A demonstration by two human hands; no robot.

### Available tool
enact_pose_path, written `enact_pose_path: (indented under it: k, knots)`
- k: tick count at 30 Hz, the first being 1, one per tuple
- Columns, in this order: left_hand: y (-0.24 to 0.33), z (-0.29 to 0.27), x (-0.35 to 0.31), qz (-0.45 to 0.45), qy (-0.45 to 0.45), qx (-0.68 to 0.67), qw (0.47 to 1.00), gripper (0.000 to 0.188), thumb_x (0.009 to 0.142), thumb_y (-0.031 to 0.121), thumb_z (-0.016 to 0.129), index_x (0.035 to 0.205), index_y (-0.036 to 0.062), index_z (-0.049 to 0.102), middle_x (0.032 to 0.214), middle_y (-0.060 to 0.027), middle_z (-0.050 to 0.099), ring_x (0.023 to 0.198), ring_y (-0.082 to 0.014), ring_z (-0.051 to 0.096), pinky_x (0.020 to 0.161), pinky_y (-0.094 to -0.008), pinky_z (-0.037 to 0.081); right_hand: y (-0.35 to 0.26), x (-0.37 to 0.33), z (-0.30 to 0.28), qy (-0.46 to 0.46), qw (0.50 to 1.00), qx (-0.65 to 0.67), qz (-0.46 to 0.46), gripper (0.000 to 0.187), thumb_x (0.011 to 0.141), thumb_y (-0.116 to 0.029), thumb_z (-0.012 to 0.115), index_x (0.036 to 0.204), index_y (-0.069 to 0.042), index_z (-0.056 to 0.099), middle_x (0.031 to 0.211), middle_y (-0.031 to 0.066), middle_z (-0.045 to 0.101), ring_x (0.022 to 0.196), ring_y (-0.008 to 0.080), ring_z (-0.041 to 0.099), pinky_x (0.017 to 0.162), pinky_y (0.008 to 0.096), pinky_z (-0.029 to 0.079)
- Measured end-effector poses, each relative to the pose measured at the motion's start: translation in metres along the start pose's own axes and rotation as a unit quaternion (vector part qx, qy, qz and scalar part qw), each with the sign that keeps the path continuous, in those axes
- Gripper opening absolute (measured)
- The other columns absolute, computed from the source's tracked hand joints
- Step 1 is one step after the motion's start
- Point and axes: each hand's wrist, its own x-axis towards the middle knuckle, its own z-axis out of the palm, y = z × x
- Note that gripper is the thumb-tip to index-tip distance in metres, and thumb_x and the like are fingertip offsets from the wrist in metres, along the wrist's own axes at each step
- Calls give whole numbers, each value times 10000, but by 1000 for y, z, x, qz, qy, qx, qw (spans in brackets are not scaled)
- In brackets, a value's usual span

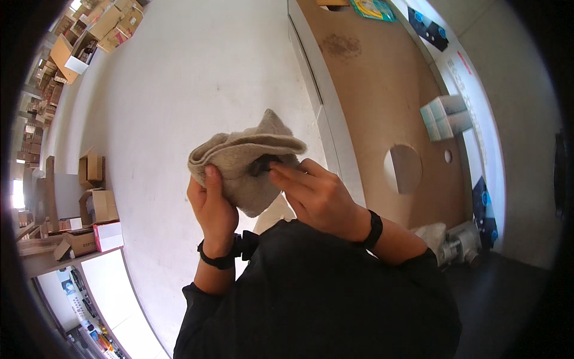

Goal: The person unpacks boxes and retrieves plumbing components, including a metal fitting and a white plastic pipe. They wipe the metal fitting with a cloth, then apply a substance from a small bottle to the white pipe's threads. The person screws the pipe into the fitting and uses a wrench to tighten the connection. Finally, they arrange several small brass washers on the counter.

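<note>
A folded beige-grey cloth (239, 179) with a thick, towel-like weave is held up in front of my body. My left hand (214, 200) grips its left side, the thumb on top and the other fingers behind it. At the cloth's right side is my right hand (320, 194), its fingers bent and pressed together. Their tips touch a small dark object (263, 164) lying against the cloth, too small and too covered to name. My right thumb is hidden. Each wrist wears a black band.
To my right runs a brown board counter (382, 78) with a large round hole (403, 169). Pale green-and-white boxes (445, 118) and a metal device (460, 244) are on that side. Cardboard boxes (98, 206) stand on the left, beside a shelf. The pale floor (203, 72) stretches ahead.
</note>
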Motion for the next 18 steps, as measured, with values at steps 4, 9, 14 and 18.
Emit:
enact_pose_path:
  k: [4,9,14,18]
  knots:
    - [-7,-8,95,-49,44,-91,994,461,1088,332,487,1377,-26,522,1331,-148,613,1206,-242,593,1030,-392,484,69,61,31,21,999,-33,21,338,760,82,698,1096,50,715,1183,151,722,744,245,634,649,322,552]
    - [-45,-3,229,-218,-27,-249,943,467,1094,348,463,1422,16,463,1376,-131,580,1233,-258,583,1055,-414,481,123,180,52,112,986,-116,-50,322,791,33,674,1109,28,720,1194,156,709,776,236,624,697,303,563]
    - [-59,36,338,-314,-119,-315,888,466,1106,362,412,1423,25,468,1394,-123,571,1270,-253,561,1076,-397,459,183,266,95,65,988,-141,-12,352,841,-19,650,1190,1,693,1266,125,658,930,254,607,817,328,542]
    - [-67,51,425,-325,-145,-310,881,472,1107,362,404,1434,27,463,1399,-118,568,1290,-257,547,1084,-407,447,254,307,119,159,982,-59,79,433,861,1,699,1284,-9,607,1240,161,628,991,309,621,847,357,533]
